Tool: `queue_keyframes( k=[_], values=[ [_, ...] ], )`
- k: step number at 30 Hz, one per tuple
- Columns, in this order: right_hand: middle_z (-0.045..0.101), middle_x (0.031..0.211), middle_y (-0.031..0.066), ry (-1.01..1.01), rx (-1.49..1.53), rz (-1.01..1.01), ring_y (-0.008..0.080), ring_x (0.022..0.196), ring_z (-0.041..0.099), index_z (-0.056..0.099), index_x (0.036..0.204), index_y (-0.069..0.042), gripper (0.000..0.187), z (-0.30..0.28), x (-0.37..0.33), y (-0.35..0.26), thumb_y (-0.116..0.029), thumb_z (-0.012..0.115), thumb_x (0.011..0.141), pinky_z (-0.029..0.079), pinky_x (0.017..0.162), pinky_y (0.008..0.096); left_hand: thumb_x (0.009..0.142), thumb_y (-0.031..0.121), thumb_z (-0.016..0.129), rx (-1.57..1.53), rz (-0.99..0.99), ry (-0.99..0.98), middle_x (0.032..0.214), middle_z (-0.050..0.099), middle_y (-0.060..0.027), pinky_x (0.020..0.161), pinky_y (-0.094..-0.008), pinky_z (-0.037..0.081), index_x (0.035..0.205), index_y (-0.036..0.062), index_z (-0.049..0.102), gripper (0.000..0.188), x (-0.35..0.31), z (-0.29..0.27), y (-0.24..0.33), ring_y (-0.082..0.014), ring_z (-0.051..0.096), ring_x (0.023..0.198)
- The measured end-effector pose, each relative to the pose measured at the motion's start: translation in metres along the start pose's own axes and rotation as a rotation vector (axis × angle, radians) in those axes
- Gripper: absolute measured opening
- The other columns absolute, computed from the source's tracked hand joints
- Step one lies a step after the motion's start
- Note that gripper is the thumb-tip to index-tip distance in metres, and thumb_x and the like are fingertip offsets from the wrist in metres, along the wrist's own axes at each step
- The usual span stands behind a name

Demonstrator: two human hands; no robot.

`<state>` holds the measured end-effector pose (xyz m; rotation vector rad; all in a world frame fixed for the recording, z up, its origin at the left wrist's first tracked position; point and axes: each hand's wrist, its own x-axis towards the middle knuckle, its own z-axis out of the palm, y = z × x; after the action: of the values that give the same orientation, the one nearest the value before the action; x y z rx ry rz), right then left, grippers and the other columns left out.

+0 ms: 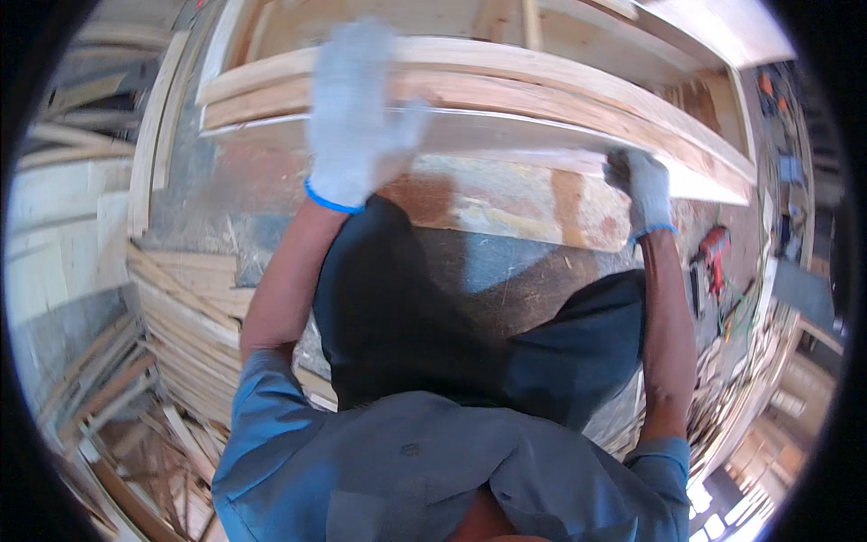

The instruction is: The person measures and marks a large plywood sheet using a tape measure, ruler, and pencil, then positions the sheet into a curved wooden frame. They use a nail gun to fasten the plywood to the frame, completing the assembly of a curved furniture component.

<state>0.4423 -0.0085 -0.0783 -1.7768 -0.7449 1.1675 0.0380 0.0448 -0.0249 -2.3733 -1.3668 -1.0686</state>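
Note:
A large wooden frame (506, 79) lies ahead of me, its near side made of two pale beams stacked together. Below those beams runs a thin white-edged panel (506, 134). My left hand (352, 113), in a pale glove with a blue cuff, is flat over the beams at their left part, thumb apart from the fingers. Motion smears it, so contact with the wood cannot be made out. At the panel's lower right edge, my right hand (643, 181), gloved alike with dark fingertips, is closed with its fingers curled at the edge.
A red power tool (713, 257) lies on the right, by cords. Stacked wooden strips (194, 334) fill the left side, with loose scrap wood (144, 434) below. A worn, stained board (515, 203) is under the frame's near side. My dark-trousered knees are close to it.

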Motion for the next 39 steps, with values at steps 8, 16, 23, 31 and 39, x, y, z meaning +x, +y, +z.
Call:
queue_keyframes(
  k=[8,16,23,31,39],
  values=[
    [0.07,0.083,0.011,-0.035,0.0,-0.075,0.0183,0.072,0.068,0.069,0.093,0.003,0.025,0.006,-0.004,0.0,-0.019,0.056,0.092,0.058,0.067,0.0317,0.079,0.045,0.075,0.066,0.465,-0.453,0.151,0.041,-0.0202,0.119,-0.0519,0.026,0.146,0.0116,0.047,0.079,0.065,0.064,0.079,-0.0387,0.037,0.141],
    [0.067,0.079,0.0105,-0.117,-0.063,-0.1,0.0163,0.068,0.063,0.068,0.087,0.004,0.028,0.002,-0.001,0.005,-0.02,0.056,0.093,0.054,0.065,0.0298,0.078,0.038,0.076,0.009,0.468,-0.526,0.146,0.045,-0.0196,0.108,-0.0489,0.037,0.147,0.0146,0.047,0.079,0.072,0.07,0.077,-0.0393,0.048,0.127],
    [0.06,0.067,0.0058,-0.177,-0.308,-0.21,0.0126,0.062,0.054,0.065,0.077,0.0,0.031,-0.008,0.002,0.003,-0.023,0.055,0.096,0.047,0.06,0.0318,0.08,0.038,0.073,0.055,0.474,-0.548,0.146,0.045,-0.0205,0.107,-0.0488,0.037,0.147,0.0115,0.048,0.077,0.079,0.07,0.088,-0.0405,0.048,0.126],
    [0.065,0.075,0.0069,-0.521,-0.525,-0.262,0.0144,0.068,0.059,0.071,0.092,-0.001,0.038,-0.071,-0.013,-0.034,-0.037,0.06,0.094,0.05,0.065,0.0335,0.081,0.027,0.074,0.097,0.449,-0.549,0.151,0.042,-0.0242,0.113,-0.0491,0.034,0.15,0.0061,0.044,0.078,0.07,0.069,0.082,-0.0438,0.043,0.136],
    [0.072,0.091,0.0227,0.481,-0.584,-0.03,0.0355,0.084,0.071,0.074,0.098,-0.003,0.04,-0.327,0.026,0.197,-0.039,0.061,0.086,0.054,0.078,0.0449,0.082,0.025,0.074,0.088,0.476,-0.574,0.154,0.039,-0.0248,0.114,-0.0496,0.032,0.152,0.0043,0.04,0.08,0.074,0.07,0.084,-0.0446,0.04,0.139]
  ],
)
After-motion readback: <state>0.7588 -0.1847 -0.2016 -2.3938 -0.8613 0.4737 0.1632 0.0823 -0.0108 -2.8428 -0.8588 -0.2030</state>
